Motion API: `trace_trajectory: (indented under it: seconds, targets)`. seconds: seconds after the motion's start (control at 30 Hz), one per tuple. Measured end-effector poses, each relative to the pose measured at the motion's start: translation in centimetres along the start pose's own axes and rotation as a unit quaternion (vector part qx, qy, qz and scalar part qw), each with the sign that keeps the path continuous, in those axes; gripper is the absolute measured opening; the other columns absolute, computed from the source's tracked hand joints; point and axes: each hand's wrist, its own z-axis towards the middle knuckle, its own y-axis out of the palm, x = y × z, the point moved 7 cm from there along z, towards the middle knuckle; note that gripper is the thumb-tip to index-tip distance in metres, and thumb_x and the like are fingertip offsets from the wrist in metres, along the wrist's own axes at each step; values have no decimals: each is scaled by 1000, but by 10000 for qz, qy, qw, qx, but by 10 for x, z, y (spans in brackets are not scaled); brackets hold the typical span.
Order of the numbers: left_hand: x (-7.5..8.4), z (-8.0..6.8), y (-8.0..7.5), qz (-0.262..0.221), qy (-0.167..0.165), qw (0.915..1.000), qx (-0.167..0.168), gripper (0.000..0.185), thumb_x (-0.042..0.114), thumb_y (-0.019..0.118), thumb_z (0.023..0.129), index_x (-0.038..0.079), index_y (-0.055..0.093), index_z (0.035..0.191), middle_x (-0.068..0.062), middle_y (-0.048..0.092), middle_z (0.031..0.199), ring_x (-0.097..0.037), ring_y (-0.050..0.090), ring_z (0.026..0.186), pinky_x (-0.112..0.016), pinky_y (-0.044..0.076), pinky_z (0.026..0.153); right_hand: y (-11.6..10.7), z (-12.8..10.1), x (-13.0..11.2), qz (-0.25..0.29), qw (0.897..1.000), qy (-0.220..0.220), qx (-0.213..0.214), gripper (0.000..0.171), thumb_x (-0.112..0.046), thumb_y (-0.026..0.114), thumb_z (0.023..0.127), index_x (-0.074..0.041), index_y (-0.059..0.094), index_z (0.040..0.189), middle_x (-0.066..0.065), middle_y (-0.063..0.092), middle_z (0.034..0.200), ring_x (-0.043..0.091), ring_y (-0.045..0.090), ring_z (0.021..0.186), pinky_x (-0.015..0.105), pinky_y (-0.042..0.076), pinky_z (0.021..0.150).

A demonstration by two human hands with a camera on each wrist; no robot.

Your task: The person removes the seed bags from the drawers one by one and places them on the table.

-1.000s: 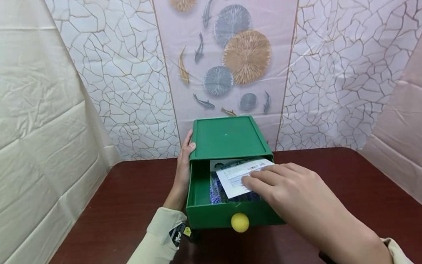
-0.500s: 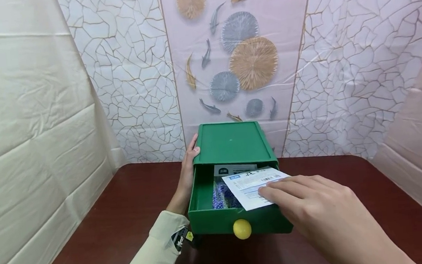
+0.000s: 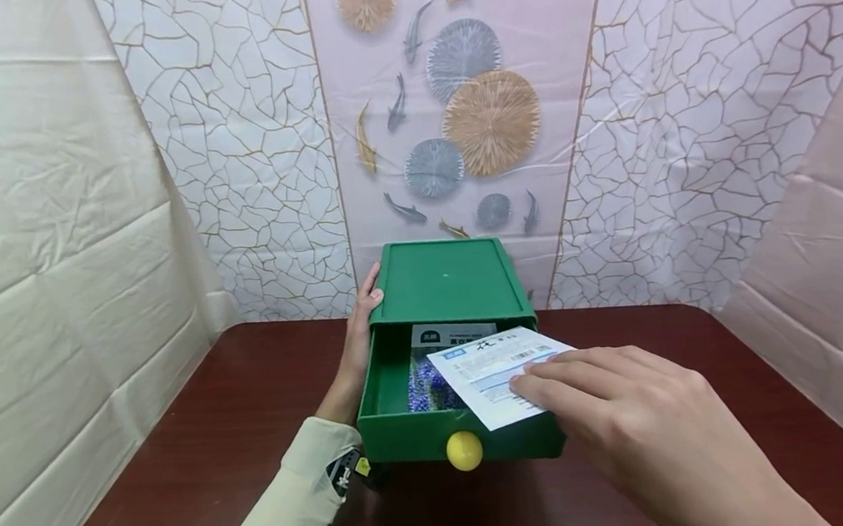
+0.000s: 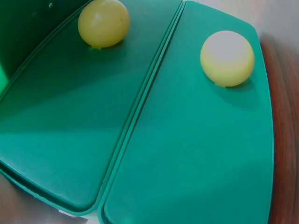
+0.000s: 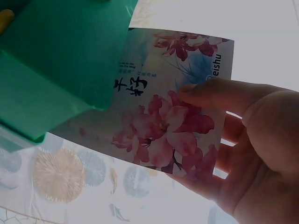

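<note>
The flat, glossy packet (image 3: 495, 376) is sitting tilted over the front right corner of the open drawer (image 3: 399, 436), one corner overhanging the front wall. Its top face is showing white with printed text and a barcode; its underside (image 5: 170, 107) is showing pink flowers. The right hand (image 3: 632, 428) is pinching the packet, fingers (image 3: 553, 385) lying along the top, thumb pressing underneath. The drawer is smooth green plastic, rectangular, with a round yellow knob (image 3: 464, 450), and is holding a purple-patterned packet (image 3: 425, 388) lying flat inside. The green cabinet (image 3: 444, 280) is standing behind, its top a shallow rimmed tray. The left hand (image 3: 359, 344) is gripping the cabinet's left edge, fingers curled round it. The dark red wooden table (image 3: 705, 405) is offering open room right and front; crinkled sheet walls (image 3: 51, 245) are closing in the sides.
</note>
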Motion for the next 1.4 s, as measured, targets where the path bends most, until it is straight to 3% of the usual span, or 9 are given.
trace_trajectory:
  seconds: [0.27, 0.5, 0.57, 0.7, 0.77, 0.83, 0.93, 1.0, 1.4]
  targets:
    - [1, 0, -5, 119, -38, 9999, 69, 73, 40, 35, 103, 23, 18, 172, -11, 19, 175, -40, 31, 153, -66, 30, 116, -7, -9, 9, -39, 9999, 102, -39, 61, 1, 85, 72, -22, 77, 127, -3, 75, 119, 19, 70, 109, 44, 59, 86]
    - [-1, 0, -7, 288, -92, 9994, 160, 73, 42, 36, 103, 25, 19, 171, -8, 19, 175, -39, 30, 154, -68, 30, 117, -17, -17, 13, 46, 9996, 268, 48, 47, -17, 72, 89, -28, 74, 135, -7, 73, 124, 16, 67, 114, 42, 56, 89]
    - [-2, 0, -6, 261, -105, 9995, 160, 73, 43, 37, 102, 27, 20, 171, -7, 20, 175, -38, 31, 154, -67, 31, 117, -19, -19, 14, -13, 9994, 336, 115, 33, -26, 61, 104, -29, 74, 135, -7, 73, 125, 16, 66, 114, 38, 53, 94]
    - [-3, 1, -4, 245, -105, 9996, 107, 73, 44, 38, 102, 27, 20, 171, -7, 20, 175, -37, 30, 154, -67, 31, 117, -24, -22, 17, -87, 9980, 421, 467, 49, -41, 31, 116, -26, 74, 136, -5, 73, 125, 20, 67, 110, 29, 45, 100]
    - [-2, 1, -3, 273, -125, 9995, 133, 72, 44, 38, 102, 29, 21, 171, -6, 21, 174, -37, 32, 153, -67, 31, 117, -26, -24, 21, -94, 9965, 534, 639, 45, -41, 37, 115, -27, 74, 137, -6, 73, 125, 22, 68, 107, 27, 45, 99]
    - [-1, 2, -3, 279, -125, 9994, 147, 72, 44, 37, 102, 29, 21, 171, -6, 22, 174, -37, 32, 153, -67, 31, 117, -25, -25, 27, -145, 9951, 702, 682, 33, -30, 60, 108, -29, 73, 138, -6, 73, 127, 23, 69, 103, 33, 52, 92]
    - [0, 2, -3, 297, -110, 9993, 183, 71, 44, 38, 102, 29, 22, 171, -6, 22, 174, -36, 32, 153, -67, 31, 117, -24, -24, 36, -297, 9928, 1019, 557, 56, -11, 82, 87, -30, 73, 139, -7, 73, 129, 25, 70, 102, 45, 58, 82]
    - [-1, 3, -3, 293, -107, 9994, 179, 71, 43, 37, 103, 29, 22, 171, -6, 22, 174, -36, 32, 153, -66, 31, 117, -22, -23, 39, -426, 9911, 1190, 406, 63, -3, 84, 80, -28, 74, 137, -5, 73, 129, 25, 70, 103, 50, 59, 79]
    - [-1, 1, -1, 256, 23, 9996, 65, 72, 38, 35, 104, 20, 18, 171, -9, 17, 176, -37, 25, 157, -67, 26, 119, -17, -14, 50, -596, 9862, 1408, 642, 47, 11, 74, 82, -13, 80, 122, 6, 78, 114, 34, 73, 99, 55, 58, 72]
